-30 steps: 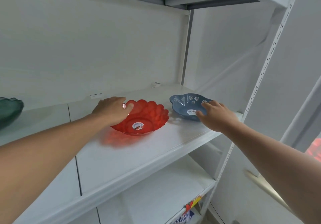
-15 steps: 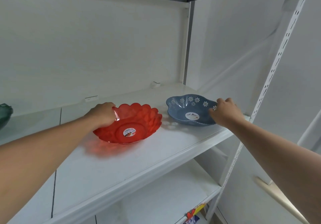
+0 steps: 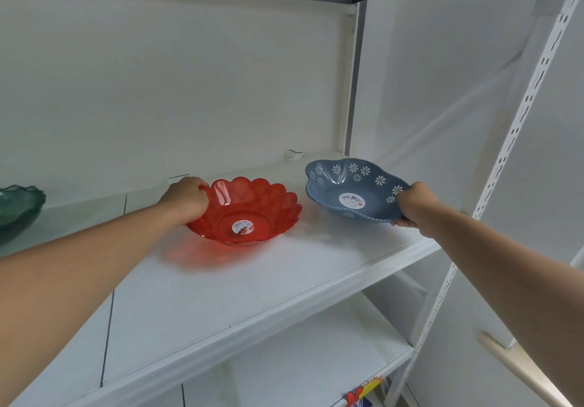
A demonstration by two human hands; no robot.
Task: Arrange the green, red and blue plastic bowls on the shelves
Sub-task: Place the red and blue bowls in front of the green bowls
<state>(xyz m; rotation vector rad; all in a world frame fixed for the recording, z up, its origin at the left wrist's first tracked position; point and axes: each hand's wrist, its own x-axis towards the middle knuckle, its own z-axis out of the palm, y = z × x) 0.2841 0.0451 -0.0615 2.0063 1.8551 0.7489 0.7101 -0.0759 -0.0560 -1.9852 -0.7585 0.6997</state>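
Head view, single entry.

Shelf [image 3: 252,286]: white, flat board with a rounded front lip, carried on a white slotted upright [image 3: 518,134] at the right. A lower shelf [image 3: 316,359] shows beneath it, with a scrap of coloured packaging [image 3: 363,395] at its front edge.

Red bowl [image 3: 249,210]: translucent red plastic, scalloped rim, round white sticker in the base. Sits on the shelf near its middle, casting a reddish glow on the board toward the viewer. Left hand [image 3: 186,199] is closed on its left rim, fingers [image 3: 202,196] wrapped over the edge, thumb hidden.

Blue bowl [image 3: 350,190]: opaque blue-grey plastic, wavy rim, white daisy pattern on the inner wall, white sticker in the base. Positioned to the right of the red bowl, near it but not touching. It is tilted, its far rim raised; whether the base still touches the shelf cannot be told. Right hand [image 3: 414,206] pinches its right rim, thumb on the inner side, fingers [image 3: 403,223] under the outer edge.

Green bowl [image 3: 17,209]: dark translucent green, ruffled rim, partly cut off by the left frame edge. Rests on the same shelf, well apart from the red bowl, with no hand near it.
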